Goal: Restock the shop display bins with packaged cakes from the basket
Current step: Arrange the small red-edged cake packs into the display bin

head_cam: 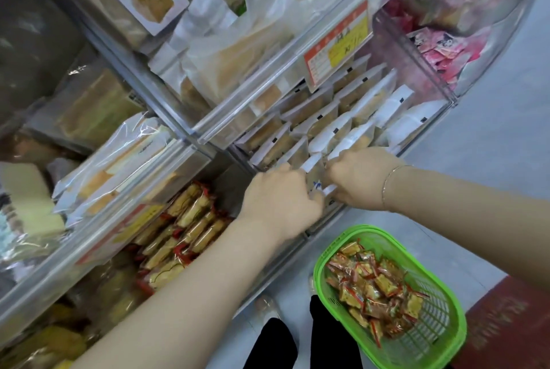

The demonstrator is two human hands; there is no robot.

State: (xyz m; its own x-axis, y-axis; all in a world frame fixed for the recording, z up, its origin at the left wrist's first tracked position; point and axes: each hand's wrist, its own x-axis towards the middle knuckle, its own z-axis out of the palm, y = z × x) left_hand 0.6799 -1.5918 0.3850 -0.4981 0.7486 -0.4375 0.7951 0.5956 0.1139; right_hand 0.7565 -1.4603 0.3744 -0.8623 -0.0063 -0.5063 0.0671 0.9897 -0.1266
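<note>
A clear display bin (428, 118) in the middle row holds several white-and-clear cake packets (336, 130) standing in rows. Both my hands are at its front edge. My left hand (281, 194) and my right hand (358, 179) together pinch one white packet (317, 173) at the near end of the rows. On the floor at the lower right sits a green basket (440, 348) with several small red-and-gold wrapped cakes (378, 288) in it. A lower bin on the left holds similar red-wrapped cakes (184, 234).
An orange and yellow price label (337, 47) hangs on the bin above. A bin of pink packets (446, 50) stands at the upper right. Large bagged cakes (119, 166) fill the bins on the left. My dark-clad legs (297, 339) are beside the basket, and a red mat (506, 324) lies at the right.
</note>
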